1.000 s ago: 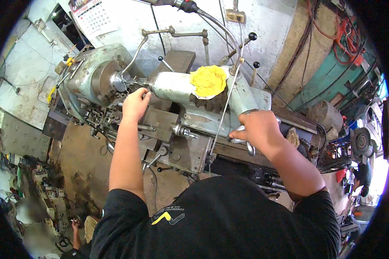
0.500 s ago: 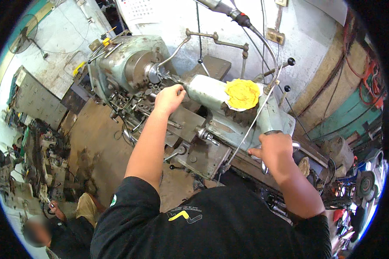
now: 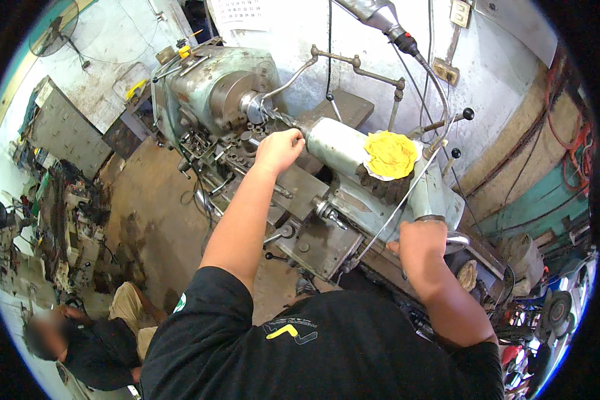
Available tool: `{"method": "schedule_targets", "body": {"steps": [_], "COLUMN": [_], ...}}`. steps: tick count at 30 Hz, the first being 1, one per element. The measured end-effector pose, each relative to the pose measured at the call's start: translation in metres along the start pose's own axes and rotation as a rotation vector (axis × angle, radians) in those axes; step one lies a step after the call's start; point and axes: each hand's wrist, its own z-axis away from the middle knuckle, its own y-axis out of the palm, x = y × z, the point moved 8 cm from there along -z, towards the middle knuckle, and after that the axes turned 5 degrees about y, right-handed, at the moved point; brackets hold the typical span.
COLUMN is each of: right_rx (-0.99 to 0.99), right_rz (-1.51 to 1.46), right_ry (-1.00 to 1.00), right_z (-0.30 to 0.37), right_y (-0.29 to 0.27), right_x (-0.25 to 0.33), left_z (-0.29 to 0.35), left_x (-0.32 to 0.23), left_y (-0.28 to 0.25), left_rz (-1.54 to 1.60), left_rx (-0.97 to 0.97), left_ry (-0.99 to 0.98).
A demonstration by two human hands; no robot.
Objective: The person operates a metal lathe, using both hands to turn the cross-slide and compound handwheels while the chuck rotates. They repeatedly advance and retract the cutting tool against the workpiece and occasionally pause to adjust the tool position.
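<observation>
My left hand is closed, its fingertips at the front end of the lathe's tailstock; whatever they may pinch is hidden. Just beyond them, a twist drill points from the tailstock at a shiny round workpiece, which is clamped in the chuck. A curved coolant pipe ends near the workpiece. At the tailstock's rear, my right hand grips the handwheel, most of which it covers. A crumpled yellow cloth lies on top of the tailstock.
Below my left forearm are the carriage and tool slide, with levers sticking out. A flexible-necked lamp hangs over the tailstock. Another person is low at the lower left, near cluttered machinery. A wall stands behind the lathe.
The whole view has shifted, so the lathe sits slightly farther right and lower. My right hand has turned a little on the handwheel. The other person's arm has moved.
</observation>
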Motion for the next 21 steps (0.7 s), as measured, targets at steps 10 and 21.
{"method": "schedule_targets", "body": {"steps": [10,21], "right_rx": [0.015,0.026], "right_rz": [0.045,0.239], "right_ry": [0.002,-0.039], "right_z": [-0.002,-0.01], "right_y": [0.004,0.024], "right_x": [0.009,0.03], "left_z": [0.0,0.001], "left_x": [0.0,0.001], "left_y": [0.0,-0.001], "left_rz": [-0.01,0.005], "left_rx": [-0.029,-0.025], "left_ry": [0.003,-0.033]}}
